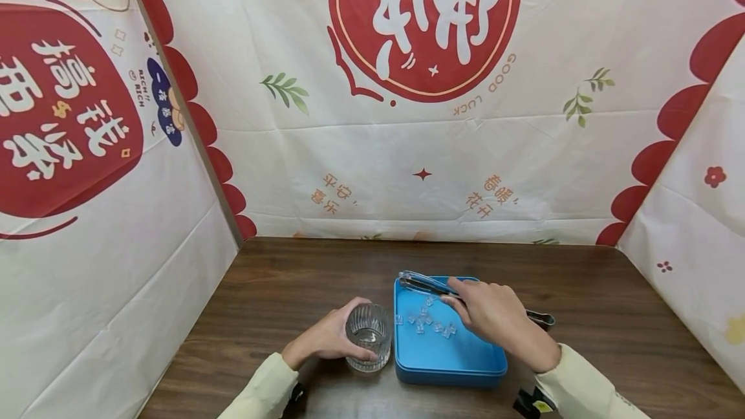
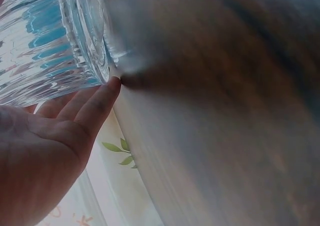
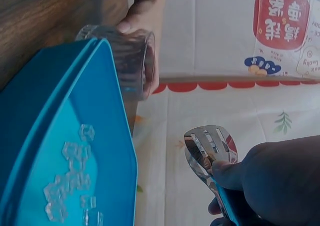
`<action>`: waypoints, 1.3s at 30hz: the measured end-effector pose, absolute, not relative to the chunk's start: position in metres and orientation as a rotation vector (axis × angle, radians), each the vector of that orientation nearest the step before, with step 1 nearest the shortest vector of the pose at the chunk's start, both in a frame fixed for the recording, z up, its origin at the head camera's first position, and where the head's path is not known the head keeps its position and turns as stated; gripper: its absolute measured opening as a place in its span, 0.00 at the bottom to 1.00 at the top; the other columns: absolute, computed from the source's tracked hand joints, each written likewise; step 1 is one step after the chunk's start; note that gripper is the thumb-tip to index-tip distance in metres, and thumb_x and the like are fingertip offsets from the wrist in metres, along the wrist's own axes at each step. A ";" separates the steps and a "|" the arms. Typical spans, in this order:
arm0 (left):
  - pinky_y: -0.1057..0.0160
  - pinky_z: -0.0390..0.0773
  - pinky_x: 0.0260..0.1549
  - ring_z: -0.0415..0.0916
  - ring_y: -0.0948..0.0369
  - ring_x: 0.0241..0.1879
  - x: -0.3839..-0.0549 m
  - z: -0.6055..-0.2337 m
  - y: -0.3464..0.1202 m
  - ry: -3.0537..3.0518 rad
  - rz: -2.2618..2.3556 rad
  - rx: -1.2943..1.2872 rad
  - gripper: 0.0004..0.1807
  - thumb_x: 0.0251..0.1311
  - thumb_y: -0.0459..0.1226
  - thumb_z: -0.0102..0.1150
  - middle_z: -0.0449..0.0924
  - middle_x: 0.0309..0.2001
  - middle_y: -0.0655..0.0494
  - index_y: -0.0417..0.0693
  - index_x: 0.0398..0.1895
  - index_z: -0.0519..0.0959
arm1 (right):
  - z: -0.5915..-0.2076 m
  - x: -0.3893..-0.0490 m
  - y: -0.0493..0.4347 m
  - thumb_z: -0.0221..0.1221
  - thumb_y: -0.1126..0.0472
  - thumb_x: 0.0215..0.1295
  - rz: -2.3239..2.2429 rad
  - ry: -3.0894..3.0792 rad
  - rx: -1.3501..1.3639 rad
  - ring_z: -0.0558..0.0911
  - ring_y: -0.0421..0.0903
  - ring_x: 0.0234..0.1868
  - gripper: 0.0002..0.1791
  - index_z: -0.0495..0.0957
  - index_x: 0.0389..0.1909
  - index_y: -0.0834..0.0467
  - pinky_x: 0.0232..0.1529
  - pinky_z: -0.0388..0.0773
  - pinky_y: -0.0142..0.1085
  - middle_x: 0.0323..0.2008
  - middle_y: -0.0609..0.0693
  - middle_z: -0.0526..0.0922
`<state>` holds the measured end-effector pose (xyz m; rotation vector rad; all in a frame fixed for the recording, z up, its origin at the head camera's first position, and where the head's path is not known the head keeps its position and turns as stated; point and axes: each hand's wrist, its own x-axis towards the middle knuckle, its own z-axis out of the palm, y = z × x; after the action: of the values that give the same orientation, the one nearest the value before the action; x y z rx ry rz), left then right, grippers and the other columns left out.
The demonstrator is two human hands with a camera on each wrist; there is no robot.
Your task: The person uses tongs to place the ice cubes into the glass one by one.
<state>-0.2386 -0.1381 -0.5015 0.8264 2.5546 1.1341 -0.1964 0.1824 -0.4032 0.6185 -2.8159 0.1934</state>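
Note:
A clear ribbed glass stands on the table just left of a blue box. My left hand holds the glass from its left side, thumb on the near side and fingers around the far side. Metal tongs with slotted heads are gripped by my right hand above the far part of the box. Their heads point left, close together; no cube shows between them in the right wrist view. Several clear cubes lie inside the box, mostly toward its left side.
The dark wooden table ends at a printed white cloth wall behind it. More cloth walls rise at the left and the right. The box's raised rim stands between the cubes and the glass.

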 end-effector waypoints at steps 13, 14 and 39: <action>0.58 0.77 0.47 0.77 0.61 0.47 -0.237 -0.500 -0.136 2.524 1.131 0.792 0.48 0.40 0.55 0.79 0.79 0.51 0.56 0.62 0.66 0.63 | -0.404 -0.192 0.155 0.58 0.46 0.69 0.230 -2.829 0.705 0.63 0.36 0.15 0.11 0.73 0.34 0.47 0.14 0.57 0.31 0.20 0.40 0.71; 0.58 0.77 0.47 0.77 0.61 0.47 -0.237 -0.500 -0.136 2.523 1.130 0.790 0.48 0.40 0.56 0.79 0.79 0.50 0.56 0.62 0.66 0.63 | -0.405 -0.191 0.154 0.58 0.46 0.69 0.237 -2.834 0.712 0.63 0.36 0.15 0.11 0.72 0.33 0.47 0.14 0.57 0.31 0.19 0.39 0.70; 0.61 0.76 0.45 0.76 0.63 0.44 -0.237 -0.498 -0.134 2.539 1.108 0.763 0.49 0.37 0.55 0.80 0.78 0.47 0.59 0.56 0.64 0.65 | -0.415 -0.186 0.141 0.55 0.45 0.72 0.288 -2.785 0.874 0.58 0.35 0.14 0.14 0.69 0.28 0.45 0.15 0.52 0.30 0.16 0.37 0.60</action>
<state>-0.2371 -0.1340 -0.4979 0.7631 2.5394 1.1085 -0.1856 0.1413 -0.4155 0.8743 -2.7850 0.2883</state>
